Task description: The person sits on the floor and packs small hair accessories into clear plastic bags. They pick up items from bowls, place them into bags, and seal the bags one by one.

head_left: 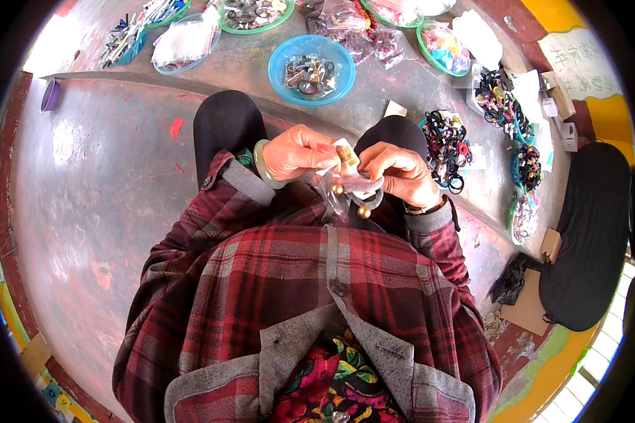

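Over my lap, my left hand [298, 152] pinches the top of a small clear plastic bag [337, 201] and a pale card [346, 158]. A light bangle circles that wrist. Close beside it, my right hand [404, 174] has thumb and fingers closed on a greyish-mauve hair tie [361, 185]. Gold beads [364, 212] hang from the tie, in front of the bag. Whether the tie is partly inside the bag, I cannot tell.
Ahead on the floor stands a blue basin [275, 76] of small dark and metallic pieces. A basket of dark hair ties [446, 144] is by my right knee. Further right are more baskets [526, 168] and a long black cushion [587, 240]. A purple cup [51, 96] lies far left.
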Motion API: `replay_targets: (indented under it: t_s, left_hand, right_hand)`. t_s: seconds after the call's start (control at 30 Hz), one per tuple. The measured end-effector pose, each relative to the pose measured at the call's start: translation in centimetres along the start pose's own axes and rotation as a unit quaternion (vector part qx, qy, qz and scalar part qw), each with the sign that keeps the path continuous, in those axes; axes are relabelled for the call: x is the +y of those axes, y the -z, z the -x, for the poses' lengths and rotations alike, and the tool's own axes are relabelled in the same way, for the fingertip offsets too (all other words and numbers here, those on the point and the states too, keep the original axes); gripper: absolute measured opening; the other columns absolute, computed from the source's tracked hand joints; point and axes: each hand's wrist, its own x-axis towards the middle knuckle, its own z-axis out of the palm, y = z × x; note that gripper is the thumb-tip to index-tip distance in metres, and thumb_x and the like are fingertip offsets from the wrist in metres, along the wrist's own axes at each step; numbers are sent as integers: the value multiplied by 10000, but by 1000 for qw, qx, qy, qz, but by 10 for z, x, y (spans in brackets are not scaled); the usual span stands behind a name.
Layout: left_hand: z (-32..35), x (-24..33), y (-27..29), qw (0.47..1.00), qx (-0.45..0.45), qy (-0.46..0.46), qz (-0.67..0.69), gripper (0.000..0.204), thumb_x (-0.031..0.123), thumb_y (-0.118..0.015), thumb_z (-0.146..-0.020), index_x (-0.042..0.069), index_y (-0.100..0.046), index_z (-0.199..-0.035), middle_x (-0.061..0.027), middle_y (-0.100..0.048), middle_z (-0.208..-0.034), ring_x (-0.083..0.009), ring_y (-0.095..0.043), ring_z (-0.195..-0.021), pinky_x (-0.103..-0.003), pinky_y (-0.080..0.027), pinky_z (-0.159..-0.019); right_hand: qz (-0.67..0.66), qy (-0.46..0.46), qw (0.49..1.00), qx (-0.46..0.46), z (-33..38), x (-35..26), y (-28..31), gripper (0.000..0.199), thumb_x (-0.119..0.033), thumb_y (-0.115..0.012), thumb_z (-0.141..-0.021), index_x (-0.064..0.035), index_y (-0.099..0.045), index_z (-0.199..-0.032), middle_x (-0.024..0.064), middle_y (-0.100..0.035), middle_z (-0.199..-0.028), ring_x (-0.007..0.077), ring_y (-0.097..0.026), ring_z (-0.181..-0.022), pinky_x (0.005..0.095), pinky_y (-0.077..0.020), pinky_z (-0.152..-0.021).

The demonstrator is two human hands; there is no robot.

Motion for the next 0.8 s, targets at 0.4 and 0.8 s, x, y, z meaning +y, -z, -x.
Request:
replay_targets:
  t_s: [0.4,0.8]
  left_hand:
    - [2,-4,6,999,-21,3,38,275,208,-605,-793,-66,-627,-798,-120,-611,-757,-148,-547,-579,-248,-412,-528]
    - [1,-2,1,994,6,-22,102,221,147,-557,-823,-66,-616,-814,-116,-611,-770,-171,-576,-673,-272,-445,-618]
  right_hand:
    - [-139,21,990,11,-10,0,-15,165,98,-521,-675,-40,-536,-764,87,-552,-840,185,-535,-825,287,-405,-751]
    - [-93,18,993,74,-3,8,-10,185,-29,-625,-747,-46,-507,-888,20,-505,-911,100,-473,-854,243,-381,-759]
